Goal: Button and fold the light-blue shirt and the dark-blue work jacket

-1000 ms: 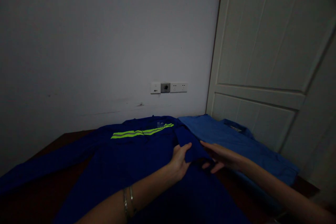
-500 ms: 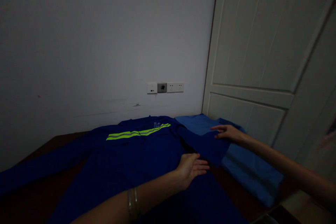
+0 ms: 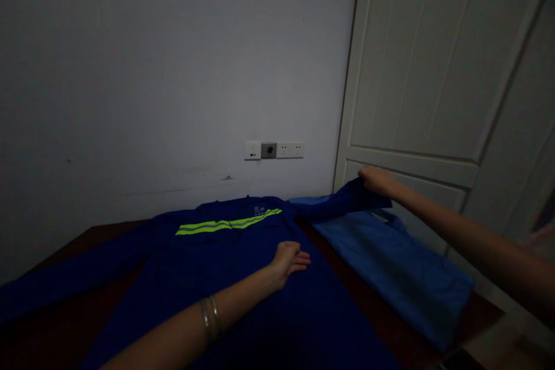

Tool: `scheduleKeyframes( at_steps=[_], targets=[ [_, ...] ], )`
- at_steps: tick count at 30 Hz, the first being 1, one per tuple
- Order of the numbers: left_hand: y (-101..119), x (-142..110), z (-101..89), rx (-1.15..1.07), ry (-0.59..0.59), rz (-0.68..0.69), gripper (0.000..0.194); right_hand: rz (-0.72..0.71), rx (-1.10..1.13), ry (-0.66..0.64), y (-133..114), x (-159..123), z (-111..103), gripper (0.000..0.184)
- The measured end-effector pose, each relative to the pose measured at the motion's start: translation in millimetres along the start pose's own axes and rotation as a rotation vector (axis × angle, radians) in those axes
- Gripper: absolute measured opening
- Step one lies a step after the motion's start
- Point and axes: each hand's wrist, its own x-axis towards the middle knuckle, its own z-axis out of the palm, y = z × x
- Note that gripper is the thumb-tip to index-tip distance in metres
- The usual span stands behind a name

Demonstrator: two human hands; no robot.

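Head cam: dark blue shirt laid out across the lower middle, neon stripe over its chest. Right hand, right of center, has its fingers clamped on the end of one sleeve, held out over a light blue shirt at lower right. Left hand is loosely open over the dark shirt, can't tell if it's touching. Dark red surface underneath, sockets mid-frame, pale door upper right.

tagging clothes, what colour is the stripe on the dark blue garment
The stripe is yellow-green, split lengthwise by grey; the head view shows it best.
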Motion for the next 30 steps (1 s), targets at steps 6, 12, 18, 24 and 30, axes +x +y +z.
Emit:
scheduleKeyframes(
  at_steps=[6, 12, 18, 24, 30],
  targets=[
    [29, 22, -23.3, 0.104, 0.151, 0.155, 0.019, -0.091, -0.018, 0.141, -11, 12, -28, 0.037],
    [77, 48, -16.7, 0.458, 0.199, 0.552, 0.022, -0.351, 0.166, 0.184, -28, 0, -44, 0.034],
    [120, 49, 27.8, 0.744, -0.135, 0.942, 0.057, -0.586, 0.355, 0.130, -54, -16, -56, 0.029],
    [115, 44, 49.0, 0.644, -0.272, 0.870, 0.029, -0.569, 0.552, 0.123, -74, -35, -67, 0.034],
    [119, 42, 29.9, 0.566, -0.090, 0.799, 0.010, -0.404, 0.862, 0.084, -76, -47, -56, 0.070]
  ],
)
